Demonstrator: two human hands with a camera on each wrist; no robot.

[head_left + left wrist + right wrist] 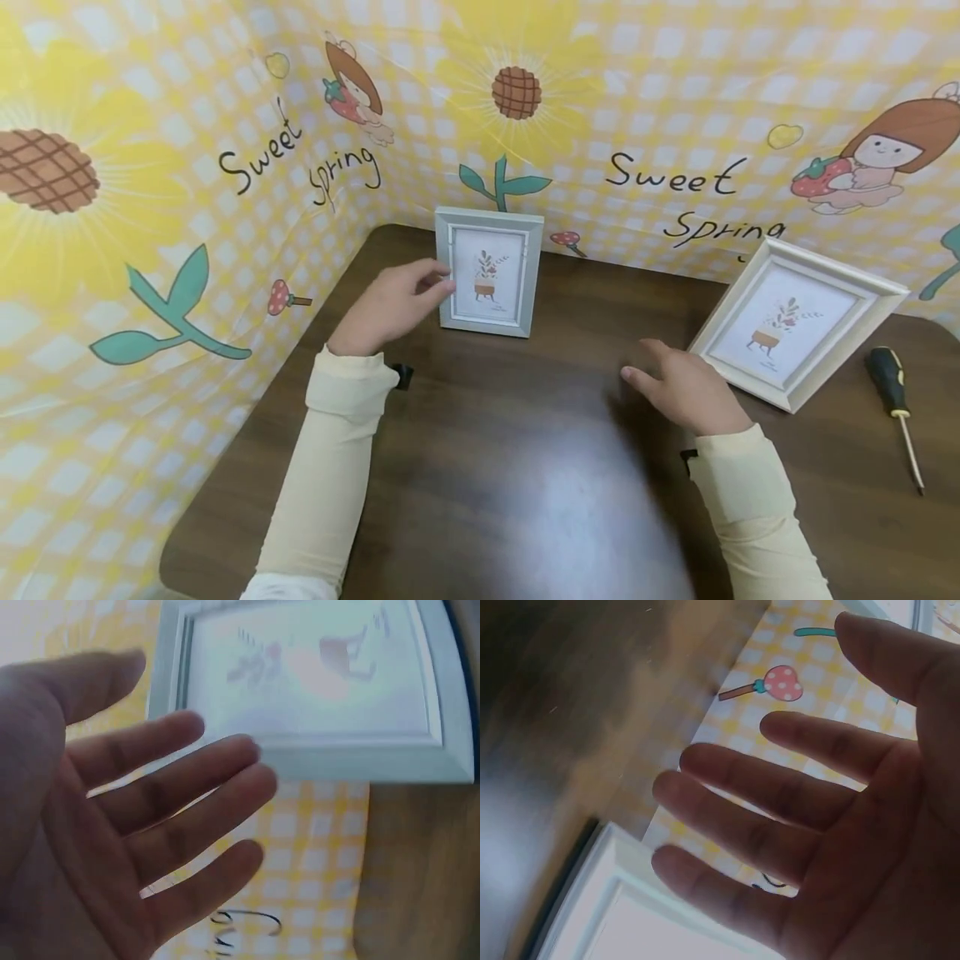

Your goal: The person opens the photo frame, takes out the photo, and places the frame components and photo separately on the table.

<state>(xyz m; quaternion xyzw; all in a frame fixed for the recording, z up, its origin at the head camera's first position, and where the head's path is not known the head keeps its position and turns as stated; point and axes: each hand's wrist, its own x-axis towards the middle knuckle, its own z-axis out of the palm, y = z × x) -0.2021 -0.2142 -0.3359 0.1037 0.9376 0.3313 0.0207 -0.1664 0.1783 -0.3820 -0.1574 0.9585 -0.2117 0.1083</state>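
A small grey-white picture frame [491, 272] with a plant print stands upright at the back of the dark wooden table [487, 467]. My left hand [393, 302] hovers at its left edge, fingers loosely spread, holding nothing; the left wrist view shows the open palm [127, 817] just short of the frame [315, 690]. A second, larger white frame [795, 321] leans at the right. My right hand [686, 385] floats over the table just left of it, fingers relaxed and empty; the right wrist view shows the spread fingers [780, 817] above that frame's corner [622, 900].
A black-and-yellow screwdriver [894, 400] lies at the far right of the table. A yellow checked backdrop [660, 125] with sunflowers and "Sweet Spring" lettering walls in the back and left sides. The near table edge is at the bottom left.
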